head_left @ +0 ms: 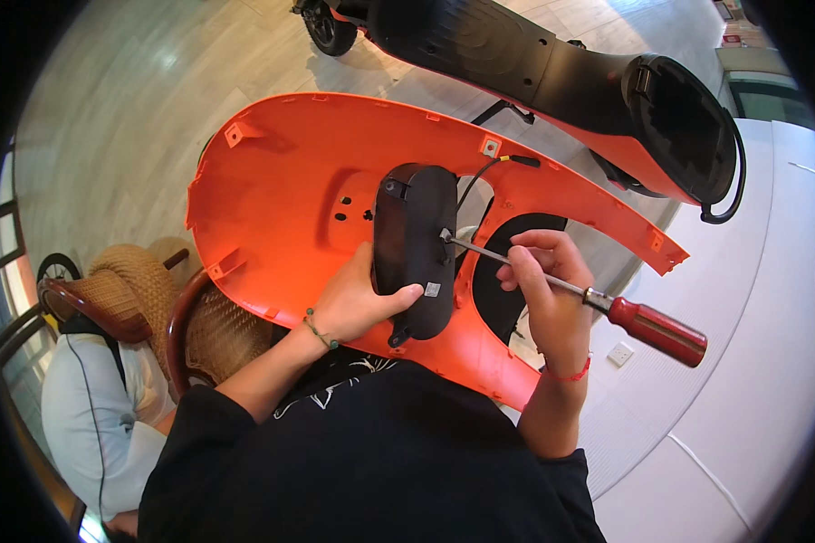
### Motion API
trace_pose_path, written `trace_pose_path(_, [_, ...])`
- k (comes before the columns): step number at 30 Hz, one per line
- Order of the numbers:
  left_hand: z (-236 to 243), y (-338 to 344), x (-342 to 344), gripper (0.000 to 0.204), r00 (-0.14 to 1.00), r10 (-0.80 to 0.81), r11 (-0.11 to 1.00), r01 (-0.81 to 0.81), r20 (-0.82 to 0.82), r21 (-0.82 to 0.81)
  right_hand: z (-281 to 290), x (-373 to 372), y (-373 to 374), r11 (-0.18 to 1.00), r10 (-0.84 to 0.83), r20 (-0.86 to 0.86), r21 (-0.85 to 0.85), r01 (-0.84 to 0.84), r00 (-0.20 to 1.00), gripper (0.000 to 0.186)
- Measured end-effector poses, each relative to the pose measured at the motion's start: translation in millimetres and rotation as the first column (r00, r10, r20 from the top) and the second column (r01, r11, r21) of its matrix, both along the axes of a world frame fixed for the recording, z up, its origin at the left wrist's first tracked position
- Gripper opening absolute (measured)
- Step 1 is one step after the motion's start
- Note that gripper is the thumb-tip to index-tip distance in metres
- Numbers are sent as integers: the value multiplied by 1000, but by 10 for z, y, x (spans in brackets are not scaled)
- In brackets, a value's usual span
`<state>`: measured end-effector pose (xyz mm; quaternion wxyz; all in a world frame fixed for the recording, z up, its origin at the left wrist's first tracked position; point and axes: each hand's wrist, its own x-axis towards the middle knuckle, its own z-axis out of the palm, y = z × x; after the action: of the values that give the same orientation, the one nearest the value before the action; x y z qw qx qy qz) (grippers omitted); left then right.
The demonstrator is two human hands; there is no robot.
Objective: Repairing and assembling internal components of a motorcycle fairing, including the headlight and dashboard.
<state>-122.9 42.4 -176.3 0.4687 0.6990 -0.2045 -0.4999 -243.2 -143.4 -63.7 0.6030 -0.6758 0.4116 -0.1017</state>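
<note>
My left hand [365, 297] grips a black oblong light housing or similar part [414, 258], thumb lying across its face. That part is held over a large orange plastic body panel [281, 195], which rests across my lap. In my right hand [552, 281] is a screwdriver [654, 331] with a red handle and long metal shaft, the fingers pinching the shaft. Its tip meets a small silvery piece [445, 235] at the right edge of the black part. A thin black cable with a plug [523, 161] runs up from behind the part.
An orange and black electric scooter [552, 81] stands beyond the panel. At left is a wicker chair [131, 281], with another person's light sleeve [91, 407] below it. A white wall [688, 425] with a socket [620, 354] rises at right. The floor has pale planks.
</note>
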Motion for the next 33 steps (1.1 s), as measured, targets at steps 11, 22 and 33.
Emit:
trace_pose_path(11, [17, 12, 35, 80, 1000, -25, 999, 26, -7, 45, 336, -281, -46, 866, -202, 330, -379, 326, 922, 73])
trace_pose_path(22, [91, -32, 63, 78, 996, -51, 997, 47, 69, 62, 540, -671, -152, 621, -459, 332, -543, 565, 824, 21])
trace_pose_path(33, [106, -31, 82, 80, 980, -109, 988, 89, 165, 128, 748, -1097, -445, 821, 87, -80, -559, -117, 993, 21])
